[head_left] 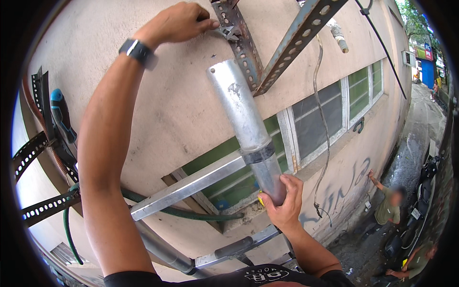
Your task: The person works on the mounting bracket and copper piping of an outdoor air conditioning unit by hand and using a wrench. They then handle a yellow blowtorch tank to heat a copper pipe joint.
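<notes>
My left hand (pixel 179 21), with a dark watch (pixel 137 50) on its wrist, is raised to the wall at the top. Its fingers are curled and its thumb meets a small silver metal piece with a jaw-like end (pixel 230 33). That piece lies against a rusty perforated angle bar (pixel 246 60). My right hand (pixel 284 203) is wrapped round the lower grey part of a tube (pixel 267 174), with a bit of yellow (pixel 261 201) by the thumb. Above a black collar (pixel 257 154), a wider silver pipe (pixel 241 107) tilts up toward the wall.
A flat metal rung (pixel 191 184) joins the collar. At left, perforated brackets (pixel 45 208) hold cables and a blue-black handled tool (pixel 62 115). Another angle bar (pixel 301 45) slants out from the wall. A loose cable (pixel 321 105) hangs before windows (pixel 318 124). Far below, a person (pixel 389 205) stands near motorbikes.
</notes>
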Action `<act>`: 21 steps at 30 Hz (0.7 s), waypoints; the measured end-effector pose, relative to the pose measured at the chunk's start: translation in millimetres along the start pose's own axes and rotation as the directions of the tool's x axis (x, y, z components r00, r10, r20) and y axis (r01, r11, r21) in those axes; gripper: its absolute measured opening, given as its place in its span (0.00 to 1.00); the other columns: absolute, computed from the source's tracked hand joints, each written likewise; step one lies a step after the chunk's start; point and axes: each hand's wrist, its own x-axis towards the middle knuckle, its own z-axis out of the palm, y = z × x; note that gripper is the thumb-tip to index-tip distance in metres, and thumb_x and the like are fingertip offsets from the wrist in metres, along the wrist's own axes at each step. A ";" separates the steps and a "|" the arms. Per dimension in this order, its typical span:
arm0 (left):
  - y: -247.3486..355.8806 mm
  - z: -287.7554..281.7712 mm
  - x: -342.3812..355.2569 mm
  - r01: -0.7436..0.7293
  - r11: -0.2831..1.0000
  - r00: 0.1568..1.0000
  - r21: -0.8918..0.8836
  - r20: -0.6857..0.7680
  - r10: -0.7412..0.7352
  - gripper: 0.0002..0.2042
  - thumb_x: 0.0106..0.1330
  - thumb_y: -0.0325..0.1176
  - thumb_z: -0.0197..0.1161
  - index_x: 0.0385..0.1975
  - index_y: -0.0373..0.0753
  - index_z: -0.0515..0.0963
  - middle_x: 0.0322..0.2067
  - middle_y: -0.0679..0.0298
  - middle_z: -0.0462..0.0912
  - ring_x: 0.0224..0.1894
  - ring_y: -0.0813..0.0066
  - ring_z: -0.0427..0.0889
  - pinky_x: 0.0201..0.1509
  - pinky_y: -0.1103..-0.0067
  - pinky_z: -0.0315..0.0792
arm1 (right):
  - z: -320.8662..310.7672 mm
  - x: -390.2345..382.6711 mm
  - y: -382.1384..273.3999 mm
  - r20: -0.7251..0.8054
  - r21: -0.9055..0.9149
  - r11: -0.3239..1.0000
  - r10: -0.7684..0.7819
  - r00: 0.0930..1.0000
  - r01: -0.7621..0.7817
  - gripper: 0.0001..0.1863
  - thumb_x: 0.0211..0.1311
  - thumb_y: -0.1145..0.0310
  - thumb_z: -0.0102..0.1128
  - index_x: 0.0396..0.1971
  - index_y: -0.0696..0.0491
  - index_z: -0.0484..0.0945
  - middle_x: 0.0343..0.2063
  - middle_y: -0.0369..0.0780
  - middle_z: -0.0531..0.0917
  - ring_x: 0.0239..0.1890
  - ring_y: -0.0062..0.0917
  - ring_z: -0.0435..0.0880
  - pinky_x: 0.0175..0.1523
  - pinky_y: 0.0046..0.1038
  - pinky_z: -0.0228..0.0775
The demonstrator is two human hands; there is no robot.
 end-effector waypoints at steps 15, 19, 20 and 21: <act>-4.2 -34.2 30.1 -0.025 1.000 0.997 -0.001 0.073 0.025 0.22 0.67 0.53 0.65 0.37 0.36 0.89 0.34 0.46 0.88 0.36 0.50 0.88 0.45 0.63 0.79 | -0.3 -0.7 -3.0 0.007 -0.008 1.000 0.016 1.000 -0.016 0.41 0.50 0.61 0.83 0.60 0.57 0.69 0.50 0.53 0.75 0.51 0.48 0.79 0.52 0.42 0.76; -2.5 -41.2 35.0 -0.040 0.999 0.991 0.006 0.128 0.039 0.23 0.67 0.54 0.65 0.37 0.36 0.89 0.33 0.46 0.88 0.36 0.51 0.88 0.45 0.63 0.79 | 0.3 -0.7 -1.9 -0.001 -0.010 1.000 0.008 1.000 -0.008 0.41 0.50 0.61 0.83 0.60 0.57 0.69 0.50 0.53 0.75 0.51 0.48 0.79 0.52 0.42 0.76; -3.3 -40.5 35.9 -0.038 0.999 0.991 -0.002 0.130 0.038 0.23 0.67 0.55 0.65 0.37 0.36 0.88 0.33 0.46 0.88 0.36 0.50 0.88 0.45 0.63 0.79 | 0.9 -1.6 -1.9 -0.004 -0.009 1.000 0.009 1.000 -0.009 0.41 0.50 0.61 0.83 0.60 0.57 0.69 0.50 0.53 0.75 0.51 0.48 0.79 0.52 0.42 0.76; -3.8 -39.6 37.1 -0.036 0.999 0.991 -0.011 0.132 0.037 0.24 0.67 0.55 0.65 0.36 0.36 0.88 0.33 0.45 0.88 0.36 0.50 0.87 0.45 0.63 0.79 | 1.4 -2.2 -1.3 -0.006 -0.006 1.000 0.009 1.000 -0.009 0.41 0.50 0.61 0.83 0.60 0.57 0.69 0.50 0.53 0.75 0.51 0.48 0.79 0.52 0.42 0.76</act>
